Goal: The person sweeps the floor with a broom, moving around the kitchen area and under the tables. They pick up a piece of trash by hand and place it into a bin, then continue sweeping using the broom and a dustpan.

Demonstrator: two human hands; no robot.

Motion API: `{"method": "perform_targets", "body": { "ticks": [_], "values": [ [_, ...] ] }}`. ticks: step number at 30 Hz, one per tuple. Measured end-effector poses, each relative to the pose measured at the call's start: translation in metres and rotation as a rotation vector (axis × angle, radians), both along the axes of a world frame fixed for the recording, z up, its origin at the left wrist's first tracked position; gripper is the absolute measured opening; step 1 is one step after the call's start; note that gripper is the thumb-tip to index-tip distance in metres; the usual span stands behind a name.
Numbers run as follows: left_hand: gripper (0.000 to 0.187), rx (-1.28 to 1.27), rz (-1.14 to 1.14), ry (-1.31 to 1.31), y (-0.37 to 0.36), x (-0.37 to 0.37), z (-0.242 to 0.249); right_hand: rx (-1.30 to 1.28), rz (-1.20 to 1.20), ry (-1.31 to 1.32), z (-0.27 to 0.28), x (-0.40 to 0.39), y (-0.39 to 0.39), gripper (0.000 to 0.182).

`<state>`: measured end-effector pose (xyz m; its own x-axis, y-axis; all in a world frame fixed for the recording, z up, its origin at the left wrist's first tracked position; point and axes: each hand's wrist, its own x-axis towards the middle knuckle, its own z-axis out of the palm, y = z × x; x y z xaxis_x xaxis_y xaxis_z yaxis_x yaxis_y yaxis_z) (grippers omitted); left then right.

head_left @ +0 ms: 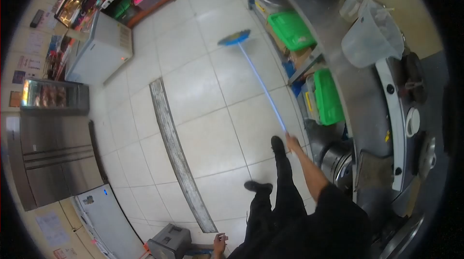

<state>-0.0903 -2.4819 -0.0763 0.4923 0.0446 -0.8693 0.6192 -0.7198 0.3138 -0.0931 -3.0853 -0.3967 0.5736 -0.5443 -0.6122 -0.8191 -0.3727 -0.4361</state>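
My right hand is closed round the upper end of a broom's pale blue handle. The handle slants away from me to the blue broom head, whose bristles rest on the white tiled floor. Low in the view, my left hand hangs beside my leg with its fingers curled. Whether anything small is in those fingers I cannot make out. A grey bin stands just left of that hand.
A long metal drain grate crosses the tiles. On my right runs a steel counter, with green-lidded boxes and a pot below. A chest freezer, a steel refrigerator and a white fridge line the left.
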Motion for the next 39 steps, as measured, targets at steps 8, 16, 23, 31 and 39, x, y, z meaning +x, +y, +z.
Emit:
{"method": "perform_targets", "body": {
  "ticks": [8,16,23,31,39],
  "values": [
    [0.033,-0.145,0.041,0.115,-0.157,0.047,-0.029,0.004,0.024,0.289,0.131,-0.268,0.042,0.038],
    [0.039,-0.103,-0.025,0.256,-0.212,0.086,-0.013,0.240,-0.086,-0.072,0.049,0.097,-0.211,0.043],
    [0.042,-0.266,-0.061,-0.005,-0.166,0.173,-0.037,-0.032,-0.109,0.033,0.164,0.044,-0.138,0.039],
    [0.033,-0.326,-0.559,-0.360,-0.223,0.479,-0.081,-0.041,-0.018,-0.118,0.099,0.195,-0.224,0.030],
    [0.019,-0.136,0.026,-0.652,-0.416,0.729,0.084,-0.029,0.053,0.196,0.149,0.261,-0.248,0.059]
  ]
}}
